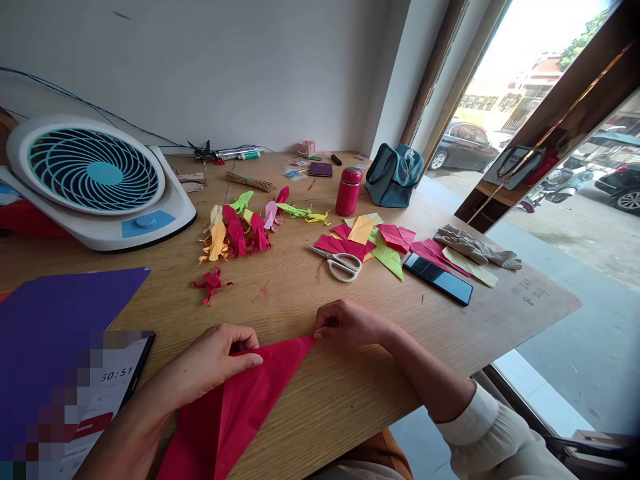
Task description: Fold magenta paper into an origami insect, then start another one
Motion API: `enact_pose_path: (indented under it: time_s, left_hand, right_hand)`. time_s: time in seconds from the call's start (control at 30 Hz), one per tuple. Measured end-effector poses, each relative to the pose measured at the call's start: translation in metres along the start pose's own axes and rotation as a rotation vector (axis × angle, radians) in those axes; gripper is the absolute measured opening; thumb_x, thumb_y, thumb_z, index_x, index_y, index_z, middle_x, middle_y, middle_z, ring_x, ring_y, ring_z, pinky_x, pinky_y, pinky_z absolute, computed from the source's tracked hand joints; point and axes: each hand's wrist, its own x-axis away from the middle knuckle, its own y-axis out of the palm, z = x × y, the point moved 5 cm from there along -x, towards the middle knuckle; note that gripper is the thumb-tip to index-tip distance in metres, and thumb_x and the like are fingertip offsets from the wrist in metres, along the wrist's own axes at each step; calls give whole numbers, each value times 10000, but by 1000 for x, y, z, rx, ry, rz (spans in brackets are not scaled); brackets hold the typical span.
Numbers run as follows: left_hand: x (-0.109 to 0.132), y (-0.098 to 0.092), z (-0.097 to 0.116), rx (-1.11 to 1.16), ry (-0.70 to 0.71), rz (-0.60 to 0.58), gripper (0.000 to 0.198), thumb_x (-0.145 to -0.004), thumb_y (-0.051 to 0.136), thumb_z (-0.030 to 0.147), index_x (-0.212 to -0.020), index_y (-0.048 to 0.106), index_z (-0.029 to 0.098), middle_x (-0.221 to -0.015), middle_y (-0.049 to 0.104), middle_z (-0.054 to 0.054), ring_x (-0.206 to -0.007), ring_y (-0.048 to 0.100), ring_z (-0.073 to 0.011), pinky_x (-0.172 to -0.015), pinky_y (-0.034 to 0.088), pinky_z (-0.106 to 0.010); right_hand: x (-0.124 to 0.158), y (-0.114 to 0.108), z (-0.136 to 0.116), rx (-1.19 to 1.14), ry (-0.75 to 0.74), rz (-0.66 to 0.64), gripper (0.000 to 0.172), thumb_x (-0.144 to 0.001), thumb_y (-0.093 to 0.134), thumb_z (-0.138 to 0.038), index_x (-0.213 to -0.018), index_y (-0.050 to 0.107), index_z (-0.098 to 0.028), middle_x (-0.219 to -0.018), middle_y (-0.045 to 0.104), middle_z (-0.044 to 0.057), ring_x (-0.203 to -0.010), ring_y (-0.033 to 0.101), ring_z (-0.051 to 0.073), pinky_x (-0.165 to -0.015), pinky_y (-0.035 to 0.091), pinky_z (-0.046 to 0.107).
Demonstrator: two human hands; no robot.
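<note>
A creased red sheet of paper (pixel 260 390) lies folded near the table's front edge. My left hand (pixel 220 360) grips its upper edge, thumb on top and fingers curled behind. At the sheet's pointed right corner, my right hand (pixel 345 323) pinches the tip between thumb and fingers. Beyond my hands, a small red origami figure (pixel 213 285) sits by itself on the wood. Further back stands a cluster of folded paper animals (pixel 237 230) in red, orange, pink and green. White-handled scissors (pixel 343 265) rest beside several folded paper pieces (pixel 395 238).
A white and blue fan (pixel 100 177) stands at the left, behind purple paper (pixel 65 313) and a tablet-like screen (pixel 113 393). On the right are a phone (pixel 439 277), grey gloves (pixel 465 245), a red flask (pixel 349 192) and a teal bag (pixel 393 177).
</note>
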Motion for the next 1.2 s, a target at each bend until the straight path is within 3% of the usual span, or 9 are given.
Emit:
enact_pose_path:
  time_s: [0.23, 0.57, 0.87, 1.03, 1.2]
  left_hand:
    - [-3, 6, 1, 21, -10, -55, 300, -744, 597, 463, -670, 562, 174, -661, 515, 30, -676, 461, -152, -611, 320, -246]
    - [-13, 8, -16, 87, 1, -53, 324, -759, 620, 490, -711, 614, 170, -682, 555, 34, -687, 490, -150, -610, 335, -239]
    - [-15, -1, 0, -20, 26, 114, 202, -777, 588, 350, -802, 718, 198, -840, 719, -16, -809, 629, -197, -731, 427, -274]
    - [-12, 2, 2, -56, 0, 218, 92, -798, 578, 243, -804, 662, 209, -791, 711, 1, -762, 642, -177, -687, 426, -269]
    - [-6, 6, 9, -212, -4, 329, 64, -811, 609, 159, -823, 586, 217, -841, 703, 15, -817, 641, -181, -776, 413, -311]
  right_hand:
    - [3, -3, -5, 161, 12, -44, 116, -836, 640, -263, -780, 662, -165, -677, 580, -33, -602, 471, 93, -549, 326, 219]
    - [1, -2, -9, 281, 33, -70, 85, -866, 595, -234, -824, 633, -172, -716, 592, -31, -619, 474, 88, -571, 336, 209]
    - [3, -3, -16, 419, 112, 71, 114, -845, 563, -164, -731, 565, -172, -687, 538, -30, -606, 436, 91, -590, 305, 229]
    - [3, -2, -16, 467, 139, 104, 165, -830, 560, -153, -678, 502, -180, -661, 506, -34, -584, 394, 92, -578, 273, 240]
    - [4, 1, -17, 538, 169, 133, 198, -834, 558, -168, -670, 449, -191, -674, 502, -34, -590, 396, 93, -581, 265, 235]
